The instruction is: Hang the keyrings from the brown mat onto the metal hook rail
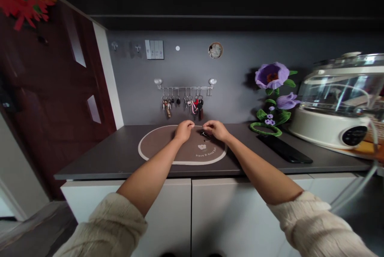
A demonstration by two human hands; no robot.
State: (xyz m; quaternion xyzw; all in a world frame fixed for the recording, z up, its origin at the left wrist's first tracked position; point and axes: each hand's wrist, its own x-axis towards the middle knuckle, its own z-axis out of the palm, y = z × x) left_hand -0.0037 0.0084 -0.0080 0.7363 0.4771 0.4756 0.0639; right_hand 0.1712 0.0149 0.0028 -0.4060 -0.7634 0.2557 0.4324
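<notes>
Our left hand has its fingertips together; our right hand curls by keys just below, clamped or not we cannot tell. A gap parts our hands; left of them the mat stretches to its pale rim.

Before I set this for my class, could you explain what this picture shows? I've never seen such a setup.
There is no machine: one head-worn camera looks forward and down at the person's bare hands. The left hand and right hand are close together over an oval brown mat on a dark countertop. A small dark item, apparently a key, shows beside the right hand; whether either hand grips anything is unclear. Rightward are a black smartphone, purple artificial flowers and a clear-topped white appliance. Behind, key bunches hang from a rack.
</notes>
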